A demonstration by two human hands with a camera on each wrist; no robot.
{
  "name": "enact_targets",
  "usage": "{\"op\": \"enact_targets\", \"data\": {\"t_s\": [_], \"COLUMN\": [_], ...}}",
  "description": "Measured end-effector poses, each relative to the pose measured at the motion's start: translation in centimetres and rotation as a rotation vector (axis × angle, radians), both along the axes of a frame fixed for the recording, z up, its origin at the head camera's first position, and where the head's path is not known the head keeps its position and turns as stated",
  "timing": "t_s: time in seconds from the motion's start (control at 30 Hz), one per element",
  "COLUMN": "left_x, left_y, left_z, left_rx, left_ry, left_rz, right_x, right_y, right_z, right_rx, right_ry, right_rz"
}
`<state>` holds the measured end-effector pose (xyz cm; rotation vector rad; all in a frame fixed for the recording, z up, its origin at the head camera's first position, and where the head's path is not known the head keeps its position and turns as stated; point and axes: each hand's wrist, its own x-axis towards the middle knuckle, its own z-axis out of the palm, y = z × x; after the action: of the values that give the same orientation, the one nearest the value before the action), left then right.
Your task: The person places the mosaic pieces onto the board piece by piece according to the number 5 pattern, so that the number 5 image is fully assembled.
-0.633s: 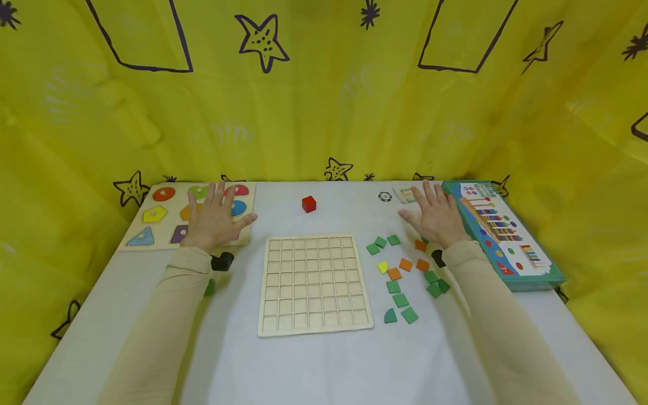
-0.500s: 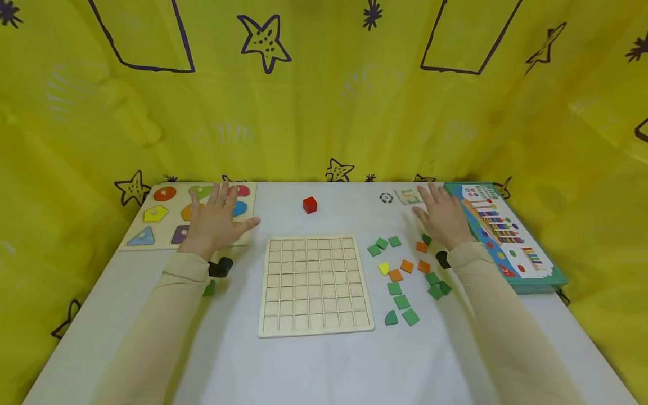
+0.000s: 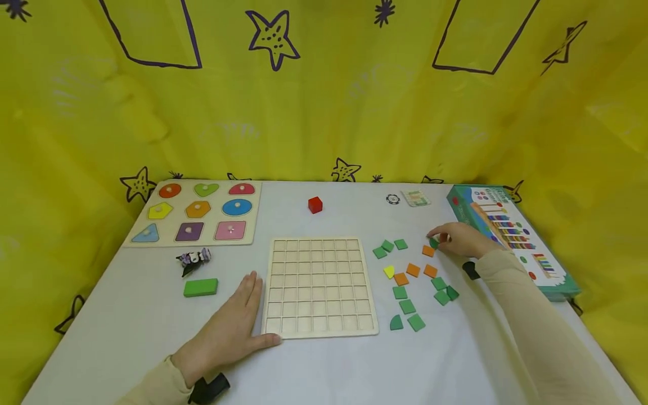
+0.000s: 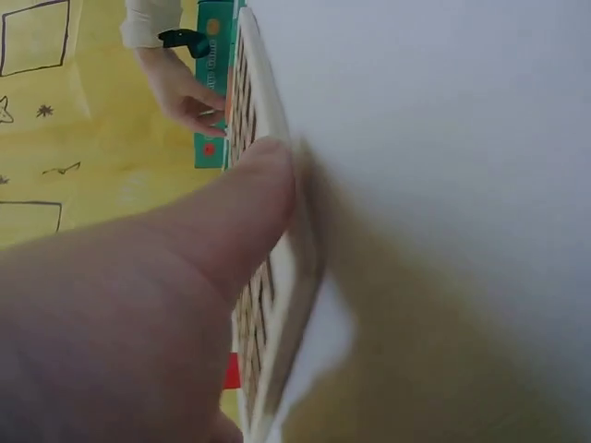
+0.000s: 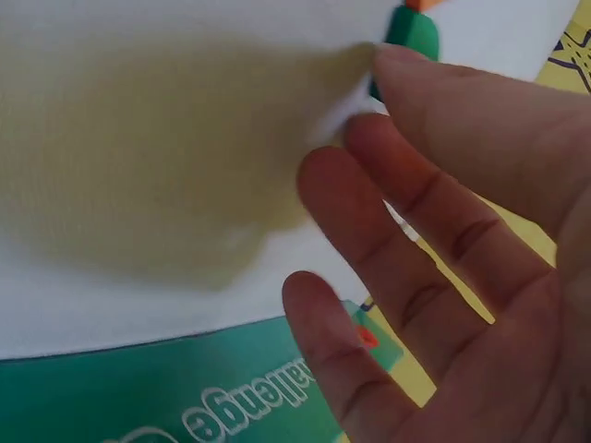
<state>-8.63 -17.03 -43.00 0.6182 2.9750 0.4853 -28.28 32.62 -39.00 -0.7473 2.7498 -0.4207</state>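
Both hands are in new spots vs. half a sec ago: L hand (image 3: 228,332), fingers straight & released, is at 8 o'clock of grid board (image 3: 319,288), thumb touching its near-L corner. R hand (image 3: 463,239), approx 2 o'clock of board, pinches green tile (image 3: 433,243) w/ thumb & index, orange tile (image 3: 428,251) just beside; red cube (image 3: 315,205) lies beyond at 12.

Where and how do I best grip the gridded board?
Probably by its left and right edges, one hand from each side: the gridded board lies flat and looks too broad for one hand to span. The left hand is at its near left corner, thumb against the edge.
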Motion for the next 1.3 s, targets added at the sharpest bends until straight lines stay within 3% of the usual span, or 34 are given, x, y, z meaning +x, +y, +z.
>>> {"op": "enact_targets", "data": {"t_s": [0.23,0.5,0.77,0.97,1.17,1.3], "left_x": [0.5,0.8,0.7,0.1,-1.0,-1.7], "left_y": [0.0,0.0,0.3,0.8,1.1,1.1], "left_z": [-1.0,-1.3,-1.3,-1.1,-1.0,-1.1], "left_rx": [-0.023,-0.027,-0.012,-0.058,-0.055,-0.033], "left_ry": [0.024,0.028,0.025,0.041,0.007,0.0], "left_rz": [-0.024,0.01,0.016,0.02,0.022,0.024], "right_x": [-0.5,-0.3,-0.3,-0.4,-0.2,0.1], "right_y": [0.4,-0.3,-0.5,-1.1,-3.2,-6.6], "right_z": [-0.9,-1.4,-1.4,-0.9,-0.2,0.7], "right_rx": [0.009,0.019,0.026,0.011,-0.093,-0.21], "right_ry": [0.011,0.064,0.071,0.102,0.19,0.216], "right_rz": [-0.049,-0.056,-0.109,-0.168,-0.192,-0.171]}}
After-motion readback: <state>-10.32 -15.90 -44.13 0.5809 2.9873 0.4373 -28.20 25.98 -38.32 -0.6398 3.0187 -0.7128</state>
